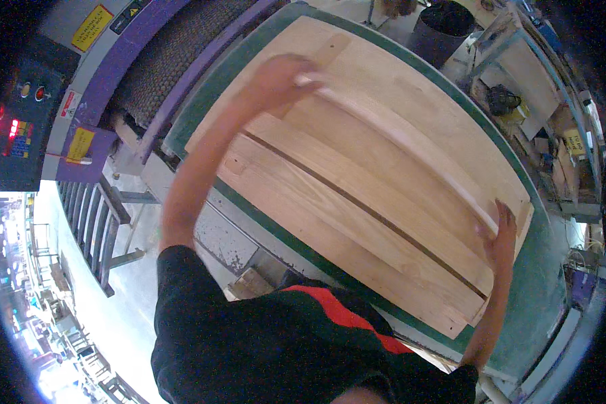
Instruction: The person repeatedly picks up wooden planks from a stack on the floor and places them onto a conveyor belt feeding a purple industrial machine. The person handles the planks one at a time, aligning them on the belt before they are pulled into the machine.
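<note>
Several pale wooden boards lie side by side on a green-topped table (518, 337) in front of me. A long wooden board (384, 145) spans between my hands, its pale edge running from one hand to the other. My left hand (291, 79), smeared by motion, is closed round its far left end. At its right end my right hand (502, 236) is closed on the edge, fingers on the far side. Nearer to me lies another board (330, 249), set off by a dark narrow gap. A wide wooden panel (417, 87) lies beyond the held board.
A purple-framed machine with a dark textured belt (175, 54) stands at the left, beside a control panel (23, 128) with lit red digits. A dark bin (444, 27) is behind the table. Cluttered shelving (518, 87) stands at the right, and a dark slatted rack (97, 229) at the lower left.
</note>
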`<state>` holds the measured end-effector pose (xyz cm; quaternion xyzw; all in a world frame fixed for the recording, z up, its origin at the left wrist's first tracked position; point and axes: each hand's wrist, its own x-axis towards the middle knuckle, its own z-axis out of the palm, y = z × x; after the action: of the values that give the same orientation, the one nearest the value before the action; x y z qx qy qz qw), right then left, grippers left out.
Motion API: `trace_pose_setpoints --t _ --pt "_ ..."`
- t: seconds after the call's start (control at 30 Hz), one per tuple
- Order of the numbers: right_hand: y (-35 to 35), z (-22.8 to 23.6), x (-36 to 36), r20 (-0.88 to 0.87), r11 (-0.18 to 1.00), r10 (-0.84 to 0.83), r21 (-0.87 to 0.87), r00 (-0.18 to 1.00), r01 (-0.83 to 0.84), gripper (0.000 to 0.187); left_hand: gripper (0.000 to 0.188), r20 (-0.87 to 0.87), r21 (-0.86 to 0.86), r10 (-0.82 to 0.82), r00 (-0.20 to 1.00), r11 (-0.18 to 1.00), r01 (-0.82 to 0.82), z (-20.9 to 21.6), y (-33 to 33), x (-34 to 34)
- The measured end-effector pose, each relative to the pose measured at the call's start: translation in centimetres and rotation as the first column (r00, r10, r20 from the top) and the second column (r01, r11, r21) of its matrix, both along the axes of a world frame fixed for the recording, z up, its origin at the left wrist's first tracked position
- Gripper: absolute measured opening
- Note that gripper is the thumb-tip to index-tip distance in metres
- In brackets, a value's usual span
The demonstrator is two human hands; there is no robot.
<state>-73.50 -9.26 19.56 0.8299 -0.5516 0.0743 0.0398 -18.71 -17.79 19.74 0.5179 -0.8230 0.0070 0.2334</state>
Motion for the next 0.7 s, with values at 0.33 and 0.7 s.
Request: trace_pose_setpoints --t 0.33,0.7 --pt "8.1 -2.0 -4.3 -0.237 0.717 -0.663 0.074 0.71 0.694 0.048 0.045 -0.05 0.629 0.462 0.886 0.703 -0.331 -4.0 8.9 12.4" --pt "8.2 -5.1 -11.1 -0.057 0.881 -0.468 0.049 0.882 0.47 0.05 0.043 -0.148 0.735 0.476 0.867 0.64 -0.226 -4.8 9.3 12.7"
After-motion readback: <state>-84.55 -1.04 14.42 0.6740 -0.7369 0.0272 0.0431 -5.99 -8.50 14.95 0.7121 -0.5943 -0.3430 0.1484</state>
